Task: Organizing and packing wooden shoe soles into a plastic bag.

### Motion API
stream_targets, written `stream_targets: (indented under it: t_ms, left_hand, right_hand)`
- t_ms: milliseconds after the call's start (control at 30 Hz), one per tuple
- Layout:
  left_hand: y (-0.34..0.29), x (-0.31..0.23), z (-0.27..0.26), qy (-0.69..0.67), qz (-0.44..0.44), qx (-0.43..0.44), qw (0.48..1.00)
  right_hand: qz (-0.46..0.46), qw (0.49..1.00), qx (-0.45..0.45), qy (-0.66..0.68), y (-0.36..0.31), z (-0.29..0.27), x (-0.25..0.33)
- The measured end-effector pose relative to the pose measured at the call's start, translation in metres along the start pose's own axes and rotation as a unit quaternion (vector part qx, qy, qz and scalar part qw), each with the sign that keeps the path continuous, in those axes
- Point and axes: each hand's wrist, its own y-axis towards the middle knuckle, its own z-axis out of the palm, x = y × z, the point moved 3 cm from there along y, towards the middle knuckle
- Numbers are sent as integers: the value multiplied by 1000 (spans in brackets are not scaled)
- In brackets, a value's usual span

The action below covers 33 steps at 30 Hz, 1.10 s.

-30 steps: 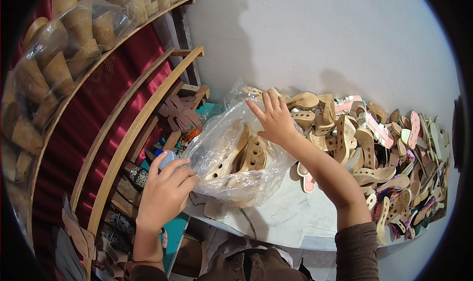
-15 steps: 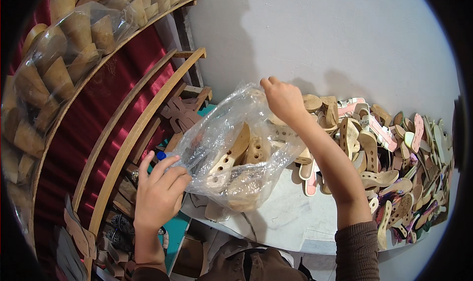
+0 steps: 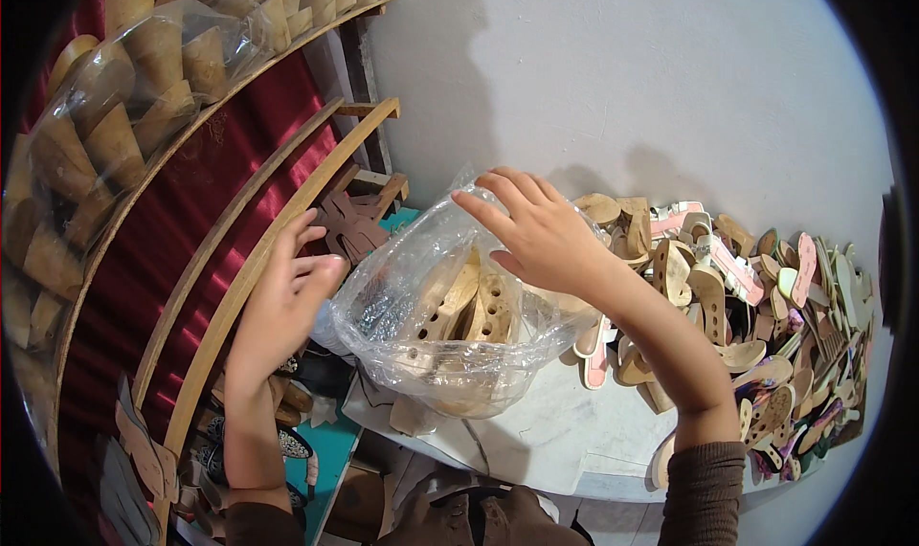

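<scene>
A transparent plastic bag [image 3: 459,364] stands on the white table, its mouth spread wide. Inside it lie several pale wooden shoe soles [image 3: 493,312] with round holes. My right hand [image 3: 536,225] hovers over the bag's far right rim, palm down, fingers stretched and apart; whether the fingertips touch the plastic cannot be made out. To the left of the bag, my left hand [image 3: 287,302] is raised with loosely bent fingers and nothing in it.
Wooden soles and sandal parts pile up [image 3: 766,345] at the table's right, against the wall. A curved wooden rack [image 3: 249,268] with a red cloth runs along the left. Above it, a shelf holds bagged wooden lasts [image 3: 115,144]. The white table [image 3: 546,450] has a rounded front edge.
My left hand has come off the bag's left side and moved left and up. My right hand has opened from its grip on the rim, and the bag has settled rounder and more upright.
</scene>
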Motion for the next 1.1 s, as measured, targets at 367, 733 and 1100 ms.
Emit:
stream_targets:
  t_ms: [367, 733, 1100]
  left_hand:
    - [-30, 9, 77, 486, 296, 271, 776]
    - [-16, -33, 50, 358, 276, 164, 877]
    - [71, 61, 93, 457, -124, 319, 821]
  right_hand:
    - [78, 963, 252, -55, -12, 124, -62]
    - [61, 984, 108, -131, -4, 98, -39]
    - [75, 972, 198, -101, -52, 115, -7]
